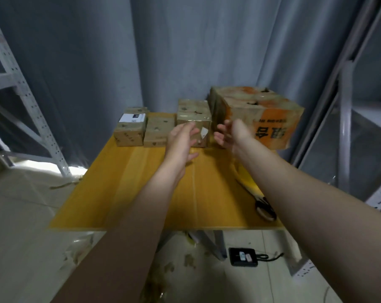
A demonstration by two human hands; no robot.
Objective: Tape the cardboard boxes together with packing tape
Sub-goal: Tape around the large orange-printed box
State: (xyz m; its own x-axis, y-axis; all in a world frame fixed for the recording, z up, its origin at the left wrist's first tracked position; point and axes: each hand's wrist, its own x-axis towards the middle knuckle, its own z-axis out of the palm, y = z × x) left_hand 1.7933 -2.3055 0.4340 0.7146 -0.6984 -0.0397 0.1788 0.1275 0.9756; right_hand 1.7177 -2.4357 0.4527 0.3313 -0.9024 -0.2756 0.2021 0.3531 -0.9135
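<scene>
Several tape-wrapped cardboard boxes stand along the far edge of a yellow table [141, 193]. In the middle is a tall small box [194, 117], and to its right a big box [257, 114] with orange print. My left hand [181, 138] reaches toward the small box's left front, fingers straight and spread, holding nothing. My right hand [229, 134] is stretched out at the gap between the small box and the big box, fingers relaxed. Whether either hand touches a box is unclear. A tape roll [265, 207] with a loose strip lies at the table's right edge.
Two low boxes [156, 130] [130, 127] sit at the far left; one bears a white label. Grey curtains hang behind. Metal shelving stands at left [21, 88] and right [347, 127]. A black device [243, 256] with a cable lies on the floor among tape scraps.
</scene>
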